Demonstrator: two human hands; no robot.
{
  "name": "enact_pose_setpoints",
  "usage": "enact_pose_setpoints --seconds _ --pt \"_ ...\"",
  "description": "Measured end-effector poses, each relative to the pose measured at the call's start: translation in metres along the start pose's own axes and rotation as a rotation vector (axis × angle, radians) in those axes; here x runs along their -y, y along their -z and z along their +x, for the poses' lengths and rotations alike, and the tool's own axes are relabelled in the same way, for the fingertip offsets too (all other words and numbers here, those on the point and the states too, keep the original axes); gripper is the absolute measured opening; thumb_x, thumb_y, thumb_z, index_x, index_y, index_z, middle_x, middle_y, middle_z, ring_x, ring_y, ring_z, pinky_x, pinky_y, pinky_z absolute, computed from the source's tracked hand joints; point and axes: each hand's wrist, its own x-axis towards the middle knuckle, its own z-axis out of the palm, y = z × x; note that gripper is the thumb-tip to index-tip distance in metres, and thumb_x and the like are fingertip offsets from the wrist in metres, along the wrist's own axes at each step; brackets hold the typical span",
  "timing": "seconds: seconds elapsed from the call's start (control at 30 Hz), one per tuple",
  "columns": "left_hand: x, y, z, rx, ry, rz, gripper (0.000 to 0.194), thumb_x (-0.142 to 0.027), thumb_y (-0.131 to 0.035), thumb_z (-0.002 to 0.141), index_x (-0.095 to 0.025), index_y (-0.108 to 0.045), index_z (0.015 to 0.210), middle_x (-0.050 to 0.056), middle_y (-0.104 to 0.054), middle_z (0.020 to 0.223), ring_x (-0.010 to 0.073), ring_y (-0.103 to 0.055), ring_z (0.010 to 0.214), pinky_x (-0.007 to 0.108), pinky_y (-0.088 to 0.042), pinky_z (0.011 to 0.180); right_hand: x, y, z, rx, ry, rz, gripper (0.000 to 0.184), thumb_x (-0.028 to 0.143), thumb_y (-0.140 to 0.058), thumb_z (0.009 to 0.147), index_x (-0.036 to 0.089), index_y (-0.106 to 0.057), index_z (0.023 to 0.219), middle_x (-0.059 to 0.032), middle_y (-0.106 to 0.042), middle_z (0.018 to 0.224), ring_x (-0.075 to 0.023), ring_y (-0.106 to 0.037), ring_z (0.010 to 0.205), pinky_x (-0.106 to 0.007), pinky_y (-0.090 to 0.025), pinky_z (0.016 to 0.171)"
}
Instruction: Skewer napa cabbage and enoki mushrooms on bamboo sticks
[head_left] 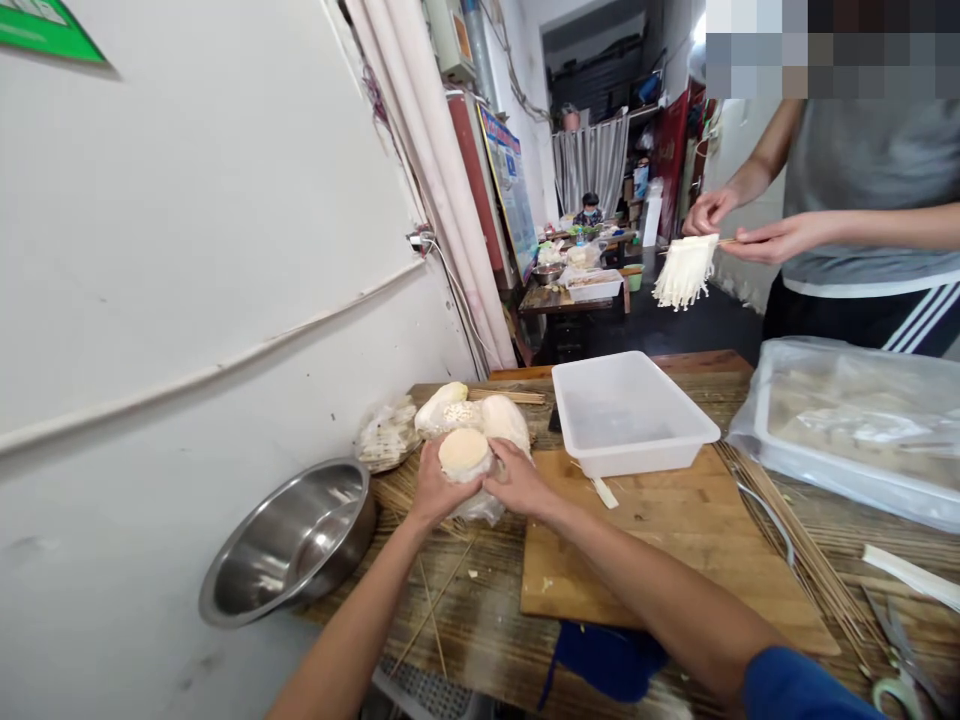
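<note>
A plastic-wrapped bundle of enoki mushrooms [463, 453], its round pale cut end facing up, sits between my two hands above the table. My left hand [436, 488] is wrapped round its left side. From the right, my right hand [519, 478] grips the same bundle, thumb near the plastic. Just behind lie more pale wrapped bundles [504, 418]. Thin wooden skewers [431, 600] are scattered on the table below my hands. Across the table, a co-worker's hand [780, 238] holds a skewer threaded with enoki mushrooms [686, 270].
A steel basin [289, 540] stands at the left by the wall. A white plastic tub [634, 415] rests on the back of a wooden cutting board [622, 560]. To the right are a plastic-covered tub [862, 420], bundled skewers and scissors [900, 650]. A blue cloth [607, 660] hangs near the front edge.
</note>
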Motion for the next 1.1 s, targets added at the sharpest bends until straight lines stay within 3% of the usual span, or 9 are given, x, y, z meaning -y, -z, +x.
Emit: enact_pose_setpoints --seconds 0.07,0.2,0.43,0.53,0.67,0.73,0.83,0.97,1.1 --pt "-0.010 0.010 0.007 -0.085 -0.029 -0.114 0.082 -0.043 -0.074 0.057 -0.017 -0.038 0.126 0.012 -0.056 0.125 0.0266 -0.055 0.115 0.040 -0.042 0.102 0.013 0.009 0.002 -0.034 0.054 0.060 0.065 0.018 -0.057 0.072 0.009 -0.042 0.135 -0.0155 -0.045 0.137 -0.0229 -0.041 0.125 -0.037 -0.036 0.104" --pt "-0.034 0.029 0.022 -0.160 -0.158 -0.138 0.079 -0.045 -0.074 0.059 -0.019 -0.040 0.125 0.010 -0.057 0.123 0.0267 -0.057 0.112 0.040 -0.045 0.099 0.027 0.028 0.003 -0.087 0.152 0.188 0.060 0.018 -0.051 0.075 0.015 -0.042 0.134 -0.0119 -0.045 0.138 -0.0206 -0.045 0.121 -0.032 -0.049 0.089" --pt "-0.055 0.055 0.048 -0.206 -0.640 0.056 0.074 -0.049 -0.072 0.061 -0.018 -0.042 0.122 0.012 -0.060 0.114 0.0318 -0.056 0.110 0.055 -0.031 0.107 0.041 0.049 0.001 -0.206 0.312 0.316 0.063 0.010 -0.047 0.069 0.016 -0.042 0.131 -0.0099 -0.050 0.132 -0.0172 -0.050 0.117 -0.031 -0.048 0.091" --pt "-0.062 0.055 0.052 -0.401 -0.529 0.027 0.068 -0.054 -0.071 0.060 -0.026 -0.047 0.116 0.004 -0.062 0.105 0.0295 -0.060 0.103 0.054 -0.037 0.105 0.040 0.049 0.003 -0.204 0.267 0.179 0.071 0.010 -0.051 0.068 0.019 -0.036 0.136 -0.0078 -0.050 0.134 -0.0173 -0.049 0.119 -0.031 -0.044 0.097" --pt "-0.076 0.055 0.047 -0.561 -0.257 -0.007 0.078 -0.058 -0.072 0.053 -0.024 -0.049 0.120 0.006 -0.062 0.108 0.0309 -0.062 0.101 0.052 -0.049 0.092 0.019 0.033 0.001 -0.017 -0.012 -0.150 0.082 0.022 -0.060 0.070 0.012 -0.024 0.143 -0.0144 -0.044 0.139 -0.0247 -0.046 0.124 -0.037 -0.040 0.102" --pt "-0.080 0.060 0.045 -0.615 -0.154 -0.011 0.087 -0.059 -0.074 0.048 -0.021 -0.049 0.122 0.008 -0.063 0.112 0.0313 -0.063 0.100 0.051 -0.051 0.089 0.004 0.021 -0.005 0.099 -0.050 -0.238 0.084 0.026 -0.064 0.070 0.006 -0.027 0.142 -0.0186 -0.038 0.143 -0.0281 -0.041 0.129 -0.038 -0.038 0.105" --pt "-0.084 0.073 0.046 -0.681 -0.097 0.005 0.094 -0.059 -0.075 0.044 -0.013 -0.050 0.123 0.011 -0.065 0.110 0.0312 -0.064 0.097 0.050 -0.051 0.088 -0.013 0.008 -0.019 0.249 -0.017 -0.288 0.073 0.026 -0.067 0.069 0.005 -0.042 0.134 -0.0188 -0.043 0.140 -0.0297 -0.043 0.127 -0.038 -0.039 0.103" --pt "-0.093 0.094 0.050 -0.725 -0.150 0.100 0.096 -0.057 -0.076 0.043 -0.011 -0.050 0.122 0.012 -0.065 0.110 0.0300 -0.064 0.097 0.047 -0.052 0.087 -0.015 -0.003 -0.035 0.374 0.049 -0.397 0.068 0.026 -0.066 0.074 0.006 -0.042 0.135 -0.0214 -0.040 0.142 -0.0305 -0.040 0.129 -0.039 -0.040 0.102" --pt "-0.114 0.111 0.046 -0.658 -0.393 0.216 0.091 -0.061 -0.075 0.050 -0.012 -0.049 0.122 0.010 -0.060 0.111 0.0298 -0.058 0.106 0.047 -0.048 0.094 -0.001 -0.011 -0.050 0.525 0.072 -0.539 0.041 0.027 -0.069 0.073 0.005 -0.064 0.108 -0.0212 -0.063 0.113 -0.0369 -0.057 0.108 -0.053 -0.043 0.094"
